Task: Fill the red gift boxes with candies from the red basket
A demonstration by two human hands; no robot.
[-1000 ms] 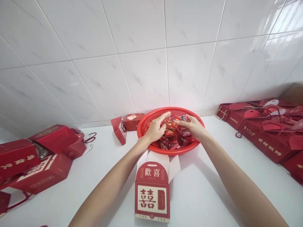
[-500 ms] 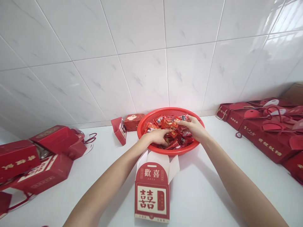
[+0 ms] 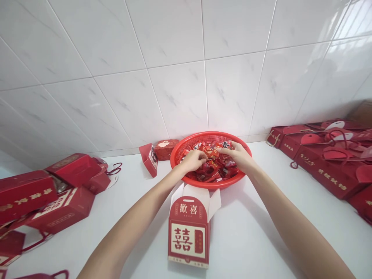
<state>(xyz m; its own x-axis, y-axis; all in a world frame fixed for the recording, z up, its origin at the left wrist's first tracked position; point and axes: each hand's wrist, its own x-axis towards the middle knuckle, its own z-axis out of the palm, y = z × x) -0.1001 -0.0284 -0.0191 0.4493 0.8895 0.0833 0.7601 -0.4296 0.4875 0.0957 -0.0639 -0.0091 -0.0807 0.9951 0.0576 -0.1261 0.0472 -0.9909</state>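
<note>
Red-wrapped candies (image 3: 209,172) fill the bottom of a red oval basket (image 3: 215,186) near the wall. Over the left part of the candies is my left hand (image 3: 196,159), its fingers bent together; whatever they may hold is too small to make out. My right hand (image 3: 240,155) reaches over the basket's right rim, thumb and fingers closed on a red candy packet (image 3: 226,145) with dark lettering. In front of the basket stands a red and white box (image 3: 188,232) with its top flaps open.
Red boxes (image 3: 69,201) with cord handles are heaped at the left. More red boxes (image 3: 325,162) stand in rows at the right. A small red box (image 3: 166,149) and a folded red piece (image 3: 148,159) lie left of the basket, by the tiled wall (image 3: 174,97).
My left hand has lifted a little and moved back from deeper among the candies. My right hand has stayed nearly in place. The view has shifted slightly.
</note>
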